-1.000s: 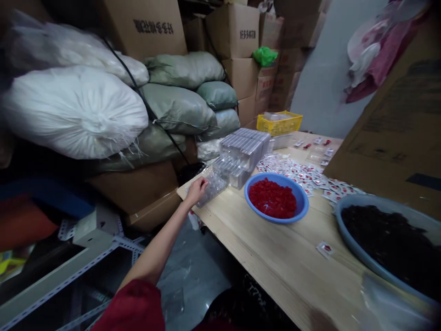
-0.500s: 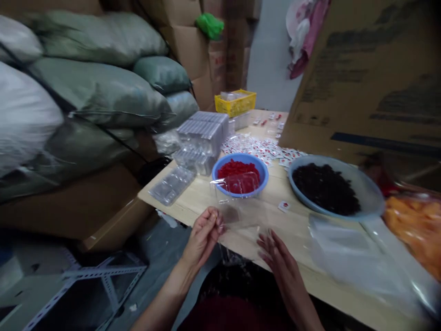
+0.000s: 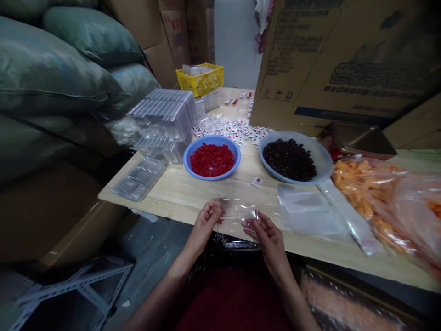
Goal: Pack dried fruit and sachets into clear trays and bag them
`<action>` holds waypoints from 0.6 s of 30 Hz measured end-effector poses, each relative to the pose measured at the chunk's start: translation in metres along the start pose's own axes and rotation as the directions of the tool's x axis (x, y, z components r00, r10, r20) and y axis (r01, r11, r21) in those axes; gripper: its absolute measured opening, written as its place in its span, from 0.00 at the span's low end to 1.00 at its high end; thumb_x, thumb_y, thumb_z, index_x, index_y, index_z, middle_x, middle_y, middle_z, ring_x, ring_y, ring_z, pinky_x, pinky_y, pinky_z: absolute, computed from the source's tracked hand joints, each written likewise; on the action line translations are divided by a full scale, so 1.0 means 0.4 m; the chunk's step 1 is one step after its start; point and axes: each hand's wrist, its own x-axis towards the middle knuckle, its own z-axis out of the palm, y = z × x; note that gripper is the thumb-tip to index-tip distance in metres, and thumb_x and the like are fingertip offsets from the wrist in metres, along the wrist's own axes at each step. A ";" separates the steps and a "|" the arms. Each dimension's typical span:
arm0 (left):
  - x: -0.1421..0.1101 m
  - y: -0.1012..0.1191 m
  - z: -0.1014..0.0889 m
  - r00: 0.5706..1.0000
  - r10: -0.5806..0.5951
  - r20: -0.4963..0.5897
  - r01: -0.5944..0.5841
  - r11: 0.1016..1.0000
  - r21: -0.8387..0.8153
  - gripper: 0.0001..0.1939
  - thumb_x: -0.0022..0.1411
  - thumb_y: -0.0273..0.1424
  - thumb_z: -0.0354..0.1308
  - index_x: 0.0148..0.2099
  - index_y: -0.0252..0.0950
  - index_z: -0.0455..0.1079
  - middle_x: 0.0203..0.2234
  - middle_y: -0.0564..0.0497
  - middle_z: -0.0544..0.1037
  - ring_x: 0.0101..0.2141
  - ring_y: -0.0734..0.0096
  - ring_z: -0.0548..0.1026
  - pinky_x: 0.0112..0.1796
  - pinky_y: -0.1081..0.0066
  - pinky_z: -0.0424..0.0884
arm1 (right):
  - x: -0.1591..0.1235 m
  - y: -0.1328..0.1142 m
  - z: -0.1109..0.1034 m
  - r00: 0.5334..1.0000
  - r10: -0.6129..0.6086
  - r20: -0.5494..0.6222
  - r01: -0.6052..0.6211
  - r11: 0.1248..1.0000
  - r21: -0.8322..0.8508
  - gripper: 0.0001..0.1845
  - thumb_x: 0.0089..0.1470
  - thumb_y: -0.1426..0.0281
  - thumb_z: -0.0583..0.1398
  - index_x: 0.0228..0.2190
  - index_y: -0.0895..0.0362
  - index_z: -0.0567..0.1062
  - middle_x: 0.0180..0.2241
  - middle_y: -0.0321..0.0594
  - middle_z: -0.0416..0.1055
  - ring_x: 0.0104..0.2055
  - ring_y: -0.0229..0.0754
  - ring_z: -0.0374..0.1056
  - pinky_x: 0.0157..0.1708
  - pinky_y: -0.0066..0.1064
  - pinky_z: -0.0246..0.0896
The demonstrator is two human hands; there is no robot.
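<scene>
A clear plastic bag (image 3: 237,212) is held over the bench's (image 3: 179,197) front edge, its sides clamped between the fingers of the left hand (image 3: 206,226) and right hand (image 3: 267,241). The hands' spacing keeps the film spread. Beyond stand a blue bowl (image 3: 237,158) of red pieces (image 3: 212,160) and a pale blue basin (image 3: 324,161) of dark pieces (image 3: 289,160).

Head camera, single view — worn on the person's head, facing forward and down — close above the left hand (image 3: 206,226) and right hand (image 3: 268,242), worktop (image 3: 172,202) just beyond them.
</scene>
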 end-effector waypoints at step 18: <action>0.123 -0.163 0.054 0.995 0.055 -0.081 -0.042 0.987 0.154 0.31 0.51 0.36 0.69 0.54 0.37 0.62 0.33 0.54 0.75 0.25 0.78 0.69 0.28 0.77 0.65 | 0.030 0.063 -0.113 0.990 -0.065 -0.126 0.044 0.985 -0.165 0.35 0.44 0.60 0.72 0.54 0.54 0.72 0.39 0.38 0.76 0.34 0.38 0.73 0.38 0.34 0.72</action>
